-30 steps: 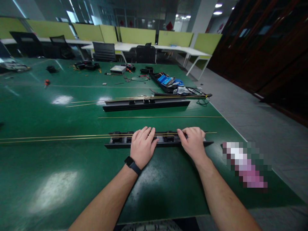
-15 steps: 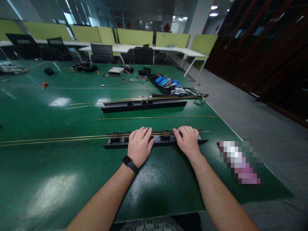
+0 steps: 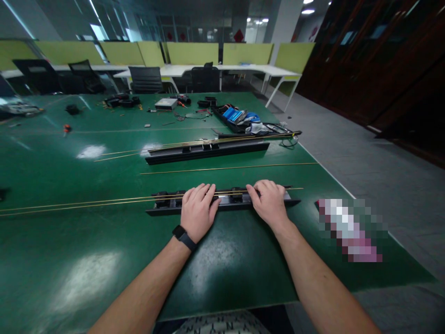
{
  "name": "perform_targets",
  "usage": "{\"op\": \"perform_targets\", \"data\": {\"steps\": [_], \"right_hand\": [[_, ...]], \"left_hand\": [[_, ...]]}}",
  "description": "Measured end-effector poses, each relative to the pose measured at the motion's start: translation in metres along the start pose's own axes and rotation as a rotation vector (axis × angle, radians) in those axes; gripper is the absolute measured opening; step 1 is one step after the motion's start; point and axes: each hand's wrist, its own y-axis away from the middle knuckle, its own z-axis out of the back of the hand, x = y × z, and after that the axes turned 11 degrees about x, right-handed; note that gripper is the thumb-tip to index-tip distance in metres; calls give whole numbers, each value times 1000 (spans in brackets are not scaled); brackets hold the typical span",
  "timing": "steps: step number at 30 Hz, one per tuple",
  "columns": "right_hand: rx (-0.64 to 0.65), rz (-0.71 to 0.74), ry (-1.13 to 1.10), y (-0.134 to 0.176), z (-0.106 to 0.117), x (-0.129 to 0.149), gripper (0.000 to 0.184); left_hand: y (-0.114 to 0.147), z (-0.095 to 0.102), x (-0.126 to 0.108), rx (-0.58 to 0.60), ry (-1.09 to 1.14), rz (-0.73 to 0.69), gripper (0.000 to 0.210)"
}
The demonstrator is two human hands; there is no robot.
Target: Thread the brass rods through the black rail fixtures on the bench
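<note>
A long black channel-shaped rail (image 3: 229,207) lies crosswise on the green table in front of me. Black blocks (image 3: 236,195) sit inside it, and thin brass-coloured rods (image 3: 104,202) run along it, reaching far out to the left. My left hand (image 3: 197,208) is closed over the middle of the rail, its fingers across the rods and the thumb on the near side. Toward the right end, my right hand (image 3: 269,202) is closed with curled fingers over the rail; a rod end sticks out beyond it. The fingertips' exact contact is hidden.
Behind lies a second black rail (image 3: 208,152) with rods across it, and a single rod (image 3: 229,168) between the two. A black tray (image 3: 225,121) holds blue packets. A pixelated pink-and-white object (image 3: 351,232) lies right, near the table edge. Tools and small parts lie farther back.
The view has shifted slightly. Both hands stay in the same places on the rail, and the rods keep their position.
</note>
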Motion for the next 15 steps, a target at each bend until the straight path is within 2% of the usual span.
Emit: {"op": "perform_targets", "data": {"steps": [8, 15], "right_hand": [[8, -2, 5, 1, 1, 0, 44], [3, 3, 9, 1, 1, -2, 43]], "left_hand": [[0, 3, 0, 23, -5, -7, 40], [1, -1, -2, -9, 13, 13, 40]]}}
